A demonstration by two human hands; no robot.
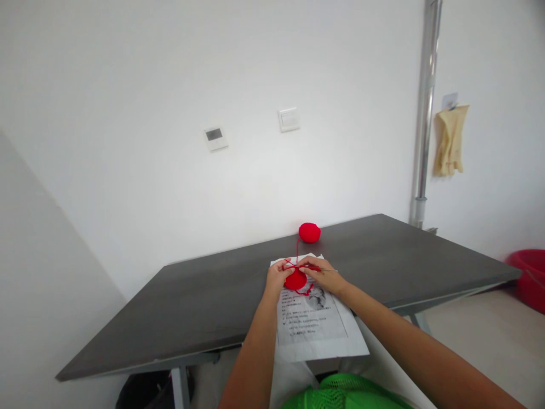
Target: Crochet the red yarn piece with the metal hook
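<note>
A round red crochet piece [295, 280] is between my two hands, over a printed paper sheet [315, 335]. My left hand [279, 275] pinches its left edge, with a strand of yarn at the fingers. My right hand [321, 272] is closed around a crochet hook [330, 270], whose thin metal shaft sticks out to the right. The hook's other end meets the top of the red piece, too small to make out clearly. From there a red strand runs up to a yarn ball [309, 232] at the table's back edge. A loose yarn tail [304, 293] hangs below the piece.
The dark grey table [204, 307] stands against a white wall. The paper overhangs the front edge toward my lap. A red basin [528, 278] sits on the right, and a black object [145, 391] is under the table at left. Yellow gloves [451, 140] hang by a metal pipe [429, 102].
</note>
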